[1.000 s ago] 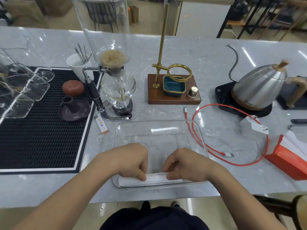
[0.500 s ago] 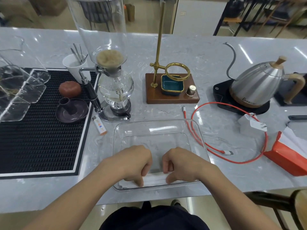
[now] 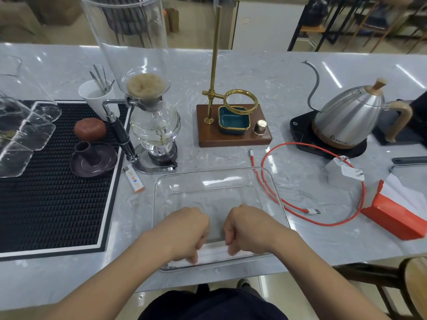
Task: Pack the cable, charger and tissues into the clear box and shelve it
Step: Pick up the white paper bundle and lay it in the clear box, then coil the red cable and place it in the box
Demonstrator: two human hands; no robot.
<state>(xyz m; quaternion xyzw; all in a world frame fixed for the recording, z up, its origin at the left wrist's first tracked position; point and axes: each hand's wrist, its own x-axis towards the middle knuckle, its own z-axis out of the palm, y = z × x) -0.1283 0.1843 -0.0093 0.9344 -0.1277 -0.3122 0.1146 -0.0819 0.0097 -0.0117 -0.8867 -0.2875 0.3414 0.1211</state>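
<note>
1. The clear box [image 3: 215,181] sits on the bench [image 3: 277,77] at its near edge, directly in front of the person, open side up.
2. Both hands are at the near wall of the box, close together but apart. The left hand [image 3: 184,232] and the right hand [image 3: 249,229] each have fingers curled down over a white strip [image 3: 213,251] along that wall, pinching it.
3. The red cable [image 3: 323,224] lies in a loose loop on the bench just right of the box, one run passing beside the box's right wall.
4. The white charger [image 3: 342,172] rests on the bench inside the far right of the loop.
5. The tissues [image 3: 397,209], in a red pack with white sheets showing, lie at the right edge, just beyond the cable.
6. A steel kettle [image 3: 351,118] stands behind the charger; a black mat [image 3: 46,192] lies left of the box.
</note>
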